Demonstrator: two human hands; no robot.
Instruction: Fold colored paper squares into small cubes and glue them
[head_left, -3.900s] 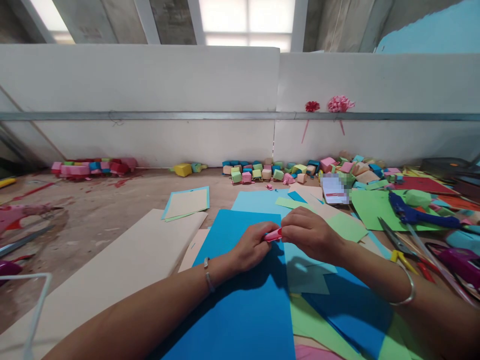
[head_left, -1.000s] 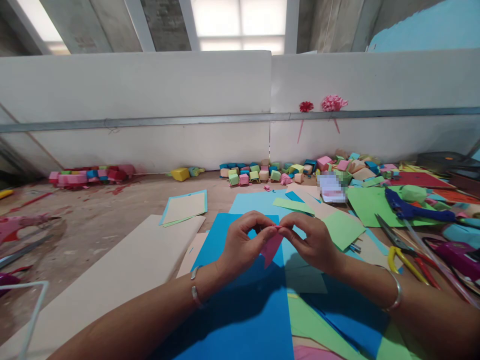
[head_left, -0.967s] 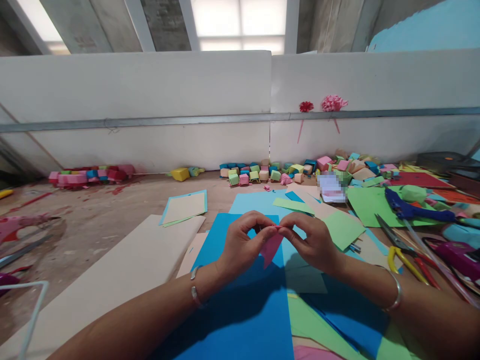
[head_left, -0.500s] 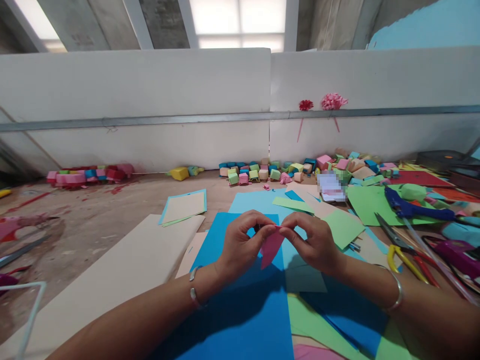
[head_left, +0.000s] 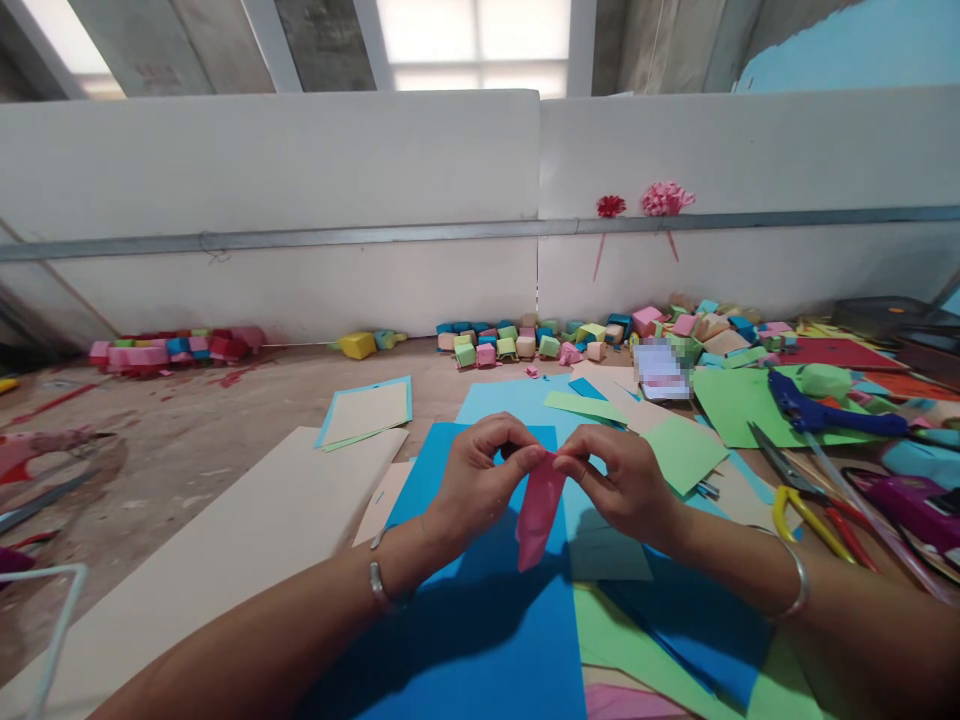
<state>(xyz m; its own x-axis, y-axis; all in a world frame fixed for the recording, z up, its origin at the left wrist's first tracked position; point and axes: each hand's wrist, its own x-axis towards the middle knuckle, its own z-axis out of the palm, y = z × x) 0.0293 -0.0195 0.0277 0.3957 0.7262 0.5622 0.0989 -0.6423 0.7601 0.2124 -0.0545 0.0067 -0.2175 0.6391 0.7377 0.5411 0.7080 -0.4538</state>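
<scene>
A small strip of pink paper (head_left: pixel 541 515) hangs between my two hands, its lower end pointing down. My left hand (head_left: pixel 484 485) pinches its top edge from one side, thumb against fingers. From the other side my right hand (head_left: pixel 622 480) pinches the same top edge close by. Both hands are raised over a large blue sheet of paper (head_left: pixel 480 650), which carries their shadow. A light blue sheet (head_left: pixel 607 550) lies beneath the right hand.
Scissors (head_left: pixel 787 470), a blue glue gun (head_left: pixel 832 410) and a purple tool (head_left: pixel 911 510) lie on the right. Small folded paper blocks (head_left: pixel 506 348) line the white wall. A beige sheet (head_left: pixel 247 540) and a small paper stack (head_left: pixel 367 412) are on the left. A phone (head_left: pixel 660 370) lies behind.
The pink paper now hangs lower and shows more of its face below the fingers. Both hands keep nearly the same place, still pinching it.
</scene>
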